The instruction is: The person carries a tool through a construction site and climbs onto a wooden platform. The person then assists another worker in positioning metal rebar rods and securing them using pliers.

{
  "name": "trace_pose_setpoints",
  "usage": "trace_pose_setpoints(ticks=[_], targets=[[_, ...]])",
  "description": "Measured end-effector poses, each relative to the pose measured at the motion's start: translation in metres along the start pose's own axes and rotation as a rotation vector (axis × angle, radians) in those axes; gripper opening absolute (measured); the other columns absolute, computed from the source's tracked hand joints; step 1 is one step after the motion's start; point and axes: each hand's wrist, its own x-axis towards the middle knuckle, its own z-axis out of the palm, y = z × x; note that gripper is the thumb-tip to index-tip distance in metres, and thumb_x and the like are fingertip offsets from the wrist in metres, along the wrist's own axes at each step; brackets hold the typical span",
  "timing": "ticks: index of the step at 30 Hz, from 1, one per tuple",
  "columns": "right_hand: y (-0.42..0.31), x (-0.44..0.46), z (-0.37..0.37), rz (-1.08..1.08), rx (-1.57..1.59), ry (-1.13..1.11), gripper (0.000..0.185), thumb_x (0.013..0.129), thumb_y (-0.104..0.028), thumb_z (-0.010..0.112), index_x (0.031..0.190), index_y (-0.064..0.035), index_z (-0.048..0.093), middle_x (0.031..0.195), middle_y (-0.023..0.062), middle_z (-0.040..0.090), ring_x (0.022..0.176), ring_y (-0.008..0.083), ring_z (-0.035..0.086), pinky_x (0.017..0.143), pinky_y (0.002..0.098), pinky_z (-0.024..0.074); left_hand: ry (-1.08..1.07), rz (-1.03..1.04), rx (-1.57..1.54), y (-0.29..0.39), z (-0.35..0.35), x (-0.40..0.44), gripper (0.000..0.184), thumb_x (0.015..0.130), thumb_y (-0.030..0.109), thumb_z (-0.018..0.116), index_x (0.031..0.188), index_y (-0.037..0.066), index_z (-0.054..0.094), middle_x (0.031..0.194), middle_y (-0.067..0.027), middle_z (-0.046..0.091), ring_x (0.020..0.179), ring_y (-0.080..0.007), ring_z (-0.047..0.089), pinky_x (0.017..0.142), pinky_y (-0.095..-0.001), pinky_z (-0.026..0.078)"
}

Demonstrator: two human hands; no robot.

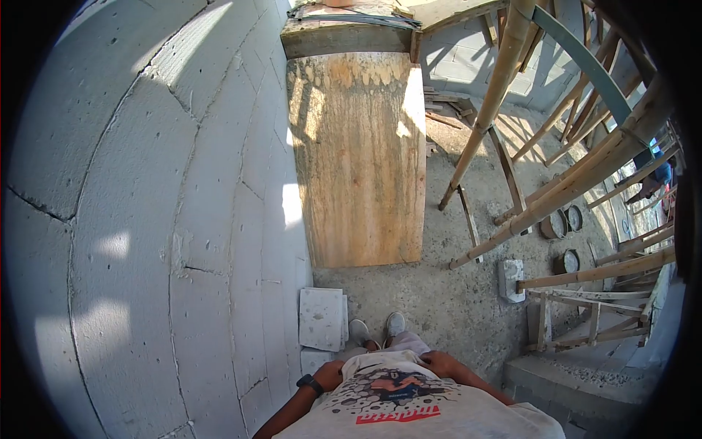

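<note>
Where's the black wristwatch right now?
In the head view, the black wristwatch sits low and left of centre, just behind the left hand, beside the printed T-shirt.

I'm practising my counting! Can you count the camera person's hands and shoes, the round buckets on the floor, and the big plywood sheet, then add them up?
Hands: 2 (left hand, right hand)
Shoes: 2
Round buckets: 3
Big plywood sheet: 1
Total: 8

Left hand, right hand at shirt; plywood sheet ahead, block wall left, bamboo poles right.
</note>
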Motion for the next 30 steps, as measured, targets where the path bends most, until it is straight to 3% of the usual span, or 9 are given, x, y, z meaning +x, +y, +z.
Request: trace_pose_setpoints(ticks=[2, 6, 7, 14, 21, 24, 25, 28, 30], targets=[[0.002, 0.005, -0.002, -0.007, -0.052, -0.055, 0.035, 0.092, -0.038, 0.057, 0.101, -0.0062, 0.069, 0.101, 0.0218, 0.068, 0.091, 0.0432, 0.065, 0.079, 0.0486, 0.0509, -0.007, 0.048, 0.045, 0.007, -0.001, 0.003, 0.024, 0.084, 0.021, 0.066, 0.101, 0.005, 0.069, 0.097, -0.0219, 0.067, 0.091, -0.0408, 0.064, 0.080, -0.0419, 0.051], [-0.031, -0.005, -0.007, 0.038, -0.090, 0.099, 0.037, 0.095, -0.036, 0.053, 0.094, 0.0001, 0.061, 0.092, 0.0258, 0.065, 0.088, 0.0462, 0.063, 0.077, 0.0532, 0.0490, 0.136, 0.030, -0.377, 0.006, 0.010, -0.003, 0.025, 0.093, 0.023, 0.064, 0.105, 0.002, 0.068, 0.092, -0.0151, 0.070, 0.086, -0.0220, 0.066, 0.079, -0.0369, 0.050], [-0.039, -0.010, -0.007, 0.088, -0.043, 0.153, 0.038, 0.095, -0.037, 0.053, 0.092, 0.0011, 0.060, 0.091, 0.0265, 0.065, 0.088, 0.0467, 0.063, 0.077, 0.0538, 0.0486, 0.143, -0.151, -0.456, -0.002, 0.013, -0.001, 0.030, 0.097, 0.027, 0.062, 0.110, 0.001, 0.068, 0.095, -0.0080, 0.070, 0.087, -0.0110, 0.061, 0.080, -0.0309, 0.049], [-0.013, -0.014, 0.009, 0.196, 0.305, 0.529, 0.041, 0.096, -0.033, 0.053, 0.086, 0.0067, 0.056, 0.083, 0.0309, 0.060, 0.078, 0.0438, 0.061, 0.072, 0.0491, 0.0463, 0.117, -0.214, -0.994, 0.036, -0.004, -0.011, 0.033, 0.100, 0.029, 0.059, 0.110, -0.001, 0.068, 0.098, -0.0017, 0.069, 0.089, -0.0073, 0.059, 0.081, -0.0254, 0.048], [-0.031, -0.076, -0.046, 0.286, 0.456, 0.596, 0.041, 0.098, -0.033, 0.052, 0.084, 0.0061, 0.054, 0.078, 0.0244, 0.057, 0.072, 0.0212, 0.050, 0.070, 0.0425, 0.0439, -0.208, -0.175, -0.617, 0.067, 0.006, 0.033, 0.028, 0.101, 0.024, 0.057, 0.112, 0.001, 0.068, 0.099, 0.0008, 0.068, 0.090, -0.0069, 0.058, 0.084, -0.0248, 0.047], [-0.009, -0.070, -0.044, 0.191, 0.399, 0.659, 0.041, 0.099, -0.033, 0.051, 0.084, 0.0054, 0.053, 0.077, 0.0233, 0.056, 0.072, 0.0207, 0.049, 0.069, 0.0424, 0.0436, -0.236, -0.176, -0.721, 0.072, 0.015, 0.041, 0.032, 0.102, 0.027, 0.054, 0.116, 0.000, 0.066, 0.104, -0.0016, 0.068, 0.095, -0.0079, 0.058, 0.088, -0.0248, 0.046], [-0.010, -0.065, -0.049, 0.179, 0.394, 0.654, 0.041, 0.100, -0.034, 0.049, 0.086, 0.0046, 0.052, 0.077, 0.0248, 0.057, 0.070, 0.0284, 0.055, 0.068, 0.0448, 0.0436, -0.221, -0.178, -0.676, 0.081, 0.014, 0.043, 0.037, 0.103, 0.031, 0.051, 0.119, 0.000, 0.065, 0.108, -0.0043, 0.069, 0.098, -0.0094, 0.058, 0.090, -0.0261, 0.045], [-0.014, -0.050, -0.061, 0.182, 0.299, 0.641, 0.039, 0.100, -0.032, 0.051, 0.084, 0.0037, 0.051, 0.069, 0.0195, 0.050, 0.067, 0.0231, 0.048, 0.065, 0.0412, 0.0420, -0.157, -0.137, -0.424, 0.100, 0.015, 0.043, 0.049, 0.104, 0.041, 0.047, 0.123, -0.002, 0.062, 0.112, -0.0091, 0.069, 0.099, -0.0145, 0.061, 0.092, -0.0309, 0.046], [0.001, -0.042, -0.062, 0.129, 0.276, 0.621, 0.038, 0.100, -0.032, 0.049, 0.086, 0.0028, 0.051, 0.071, 0.0245, 0.053, 0.067, 0.0331, 0.053, 0.066, 0.0449, 0.0438, -0.093, -0.040, -0.374, 0.122, 0.022, 0.036, 0.049, 0.103, 0.041, 0.047, 0.123, -0.002, 0.062, 0.109, -0.0116, 0.070, 0.098, -0.0181, 0.063, 0.091, -0.0328, 0.047]])
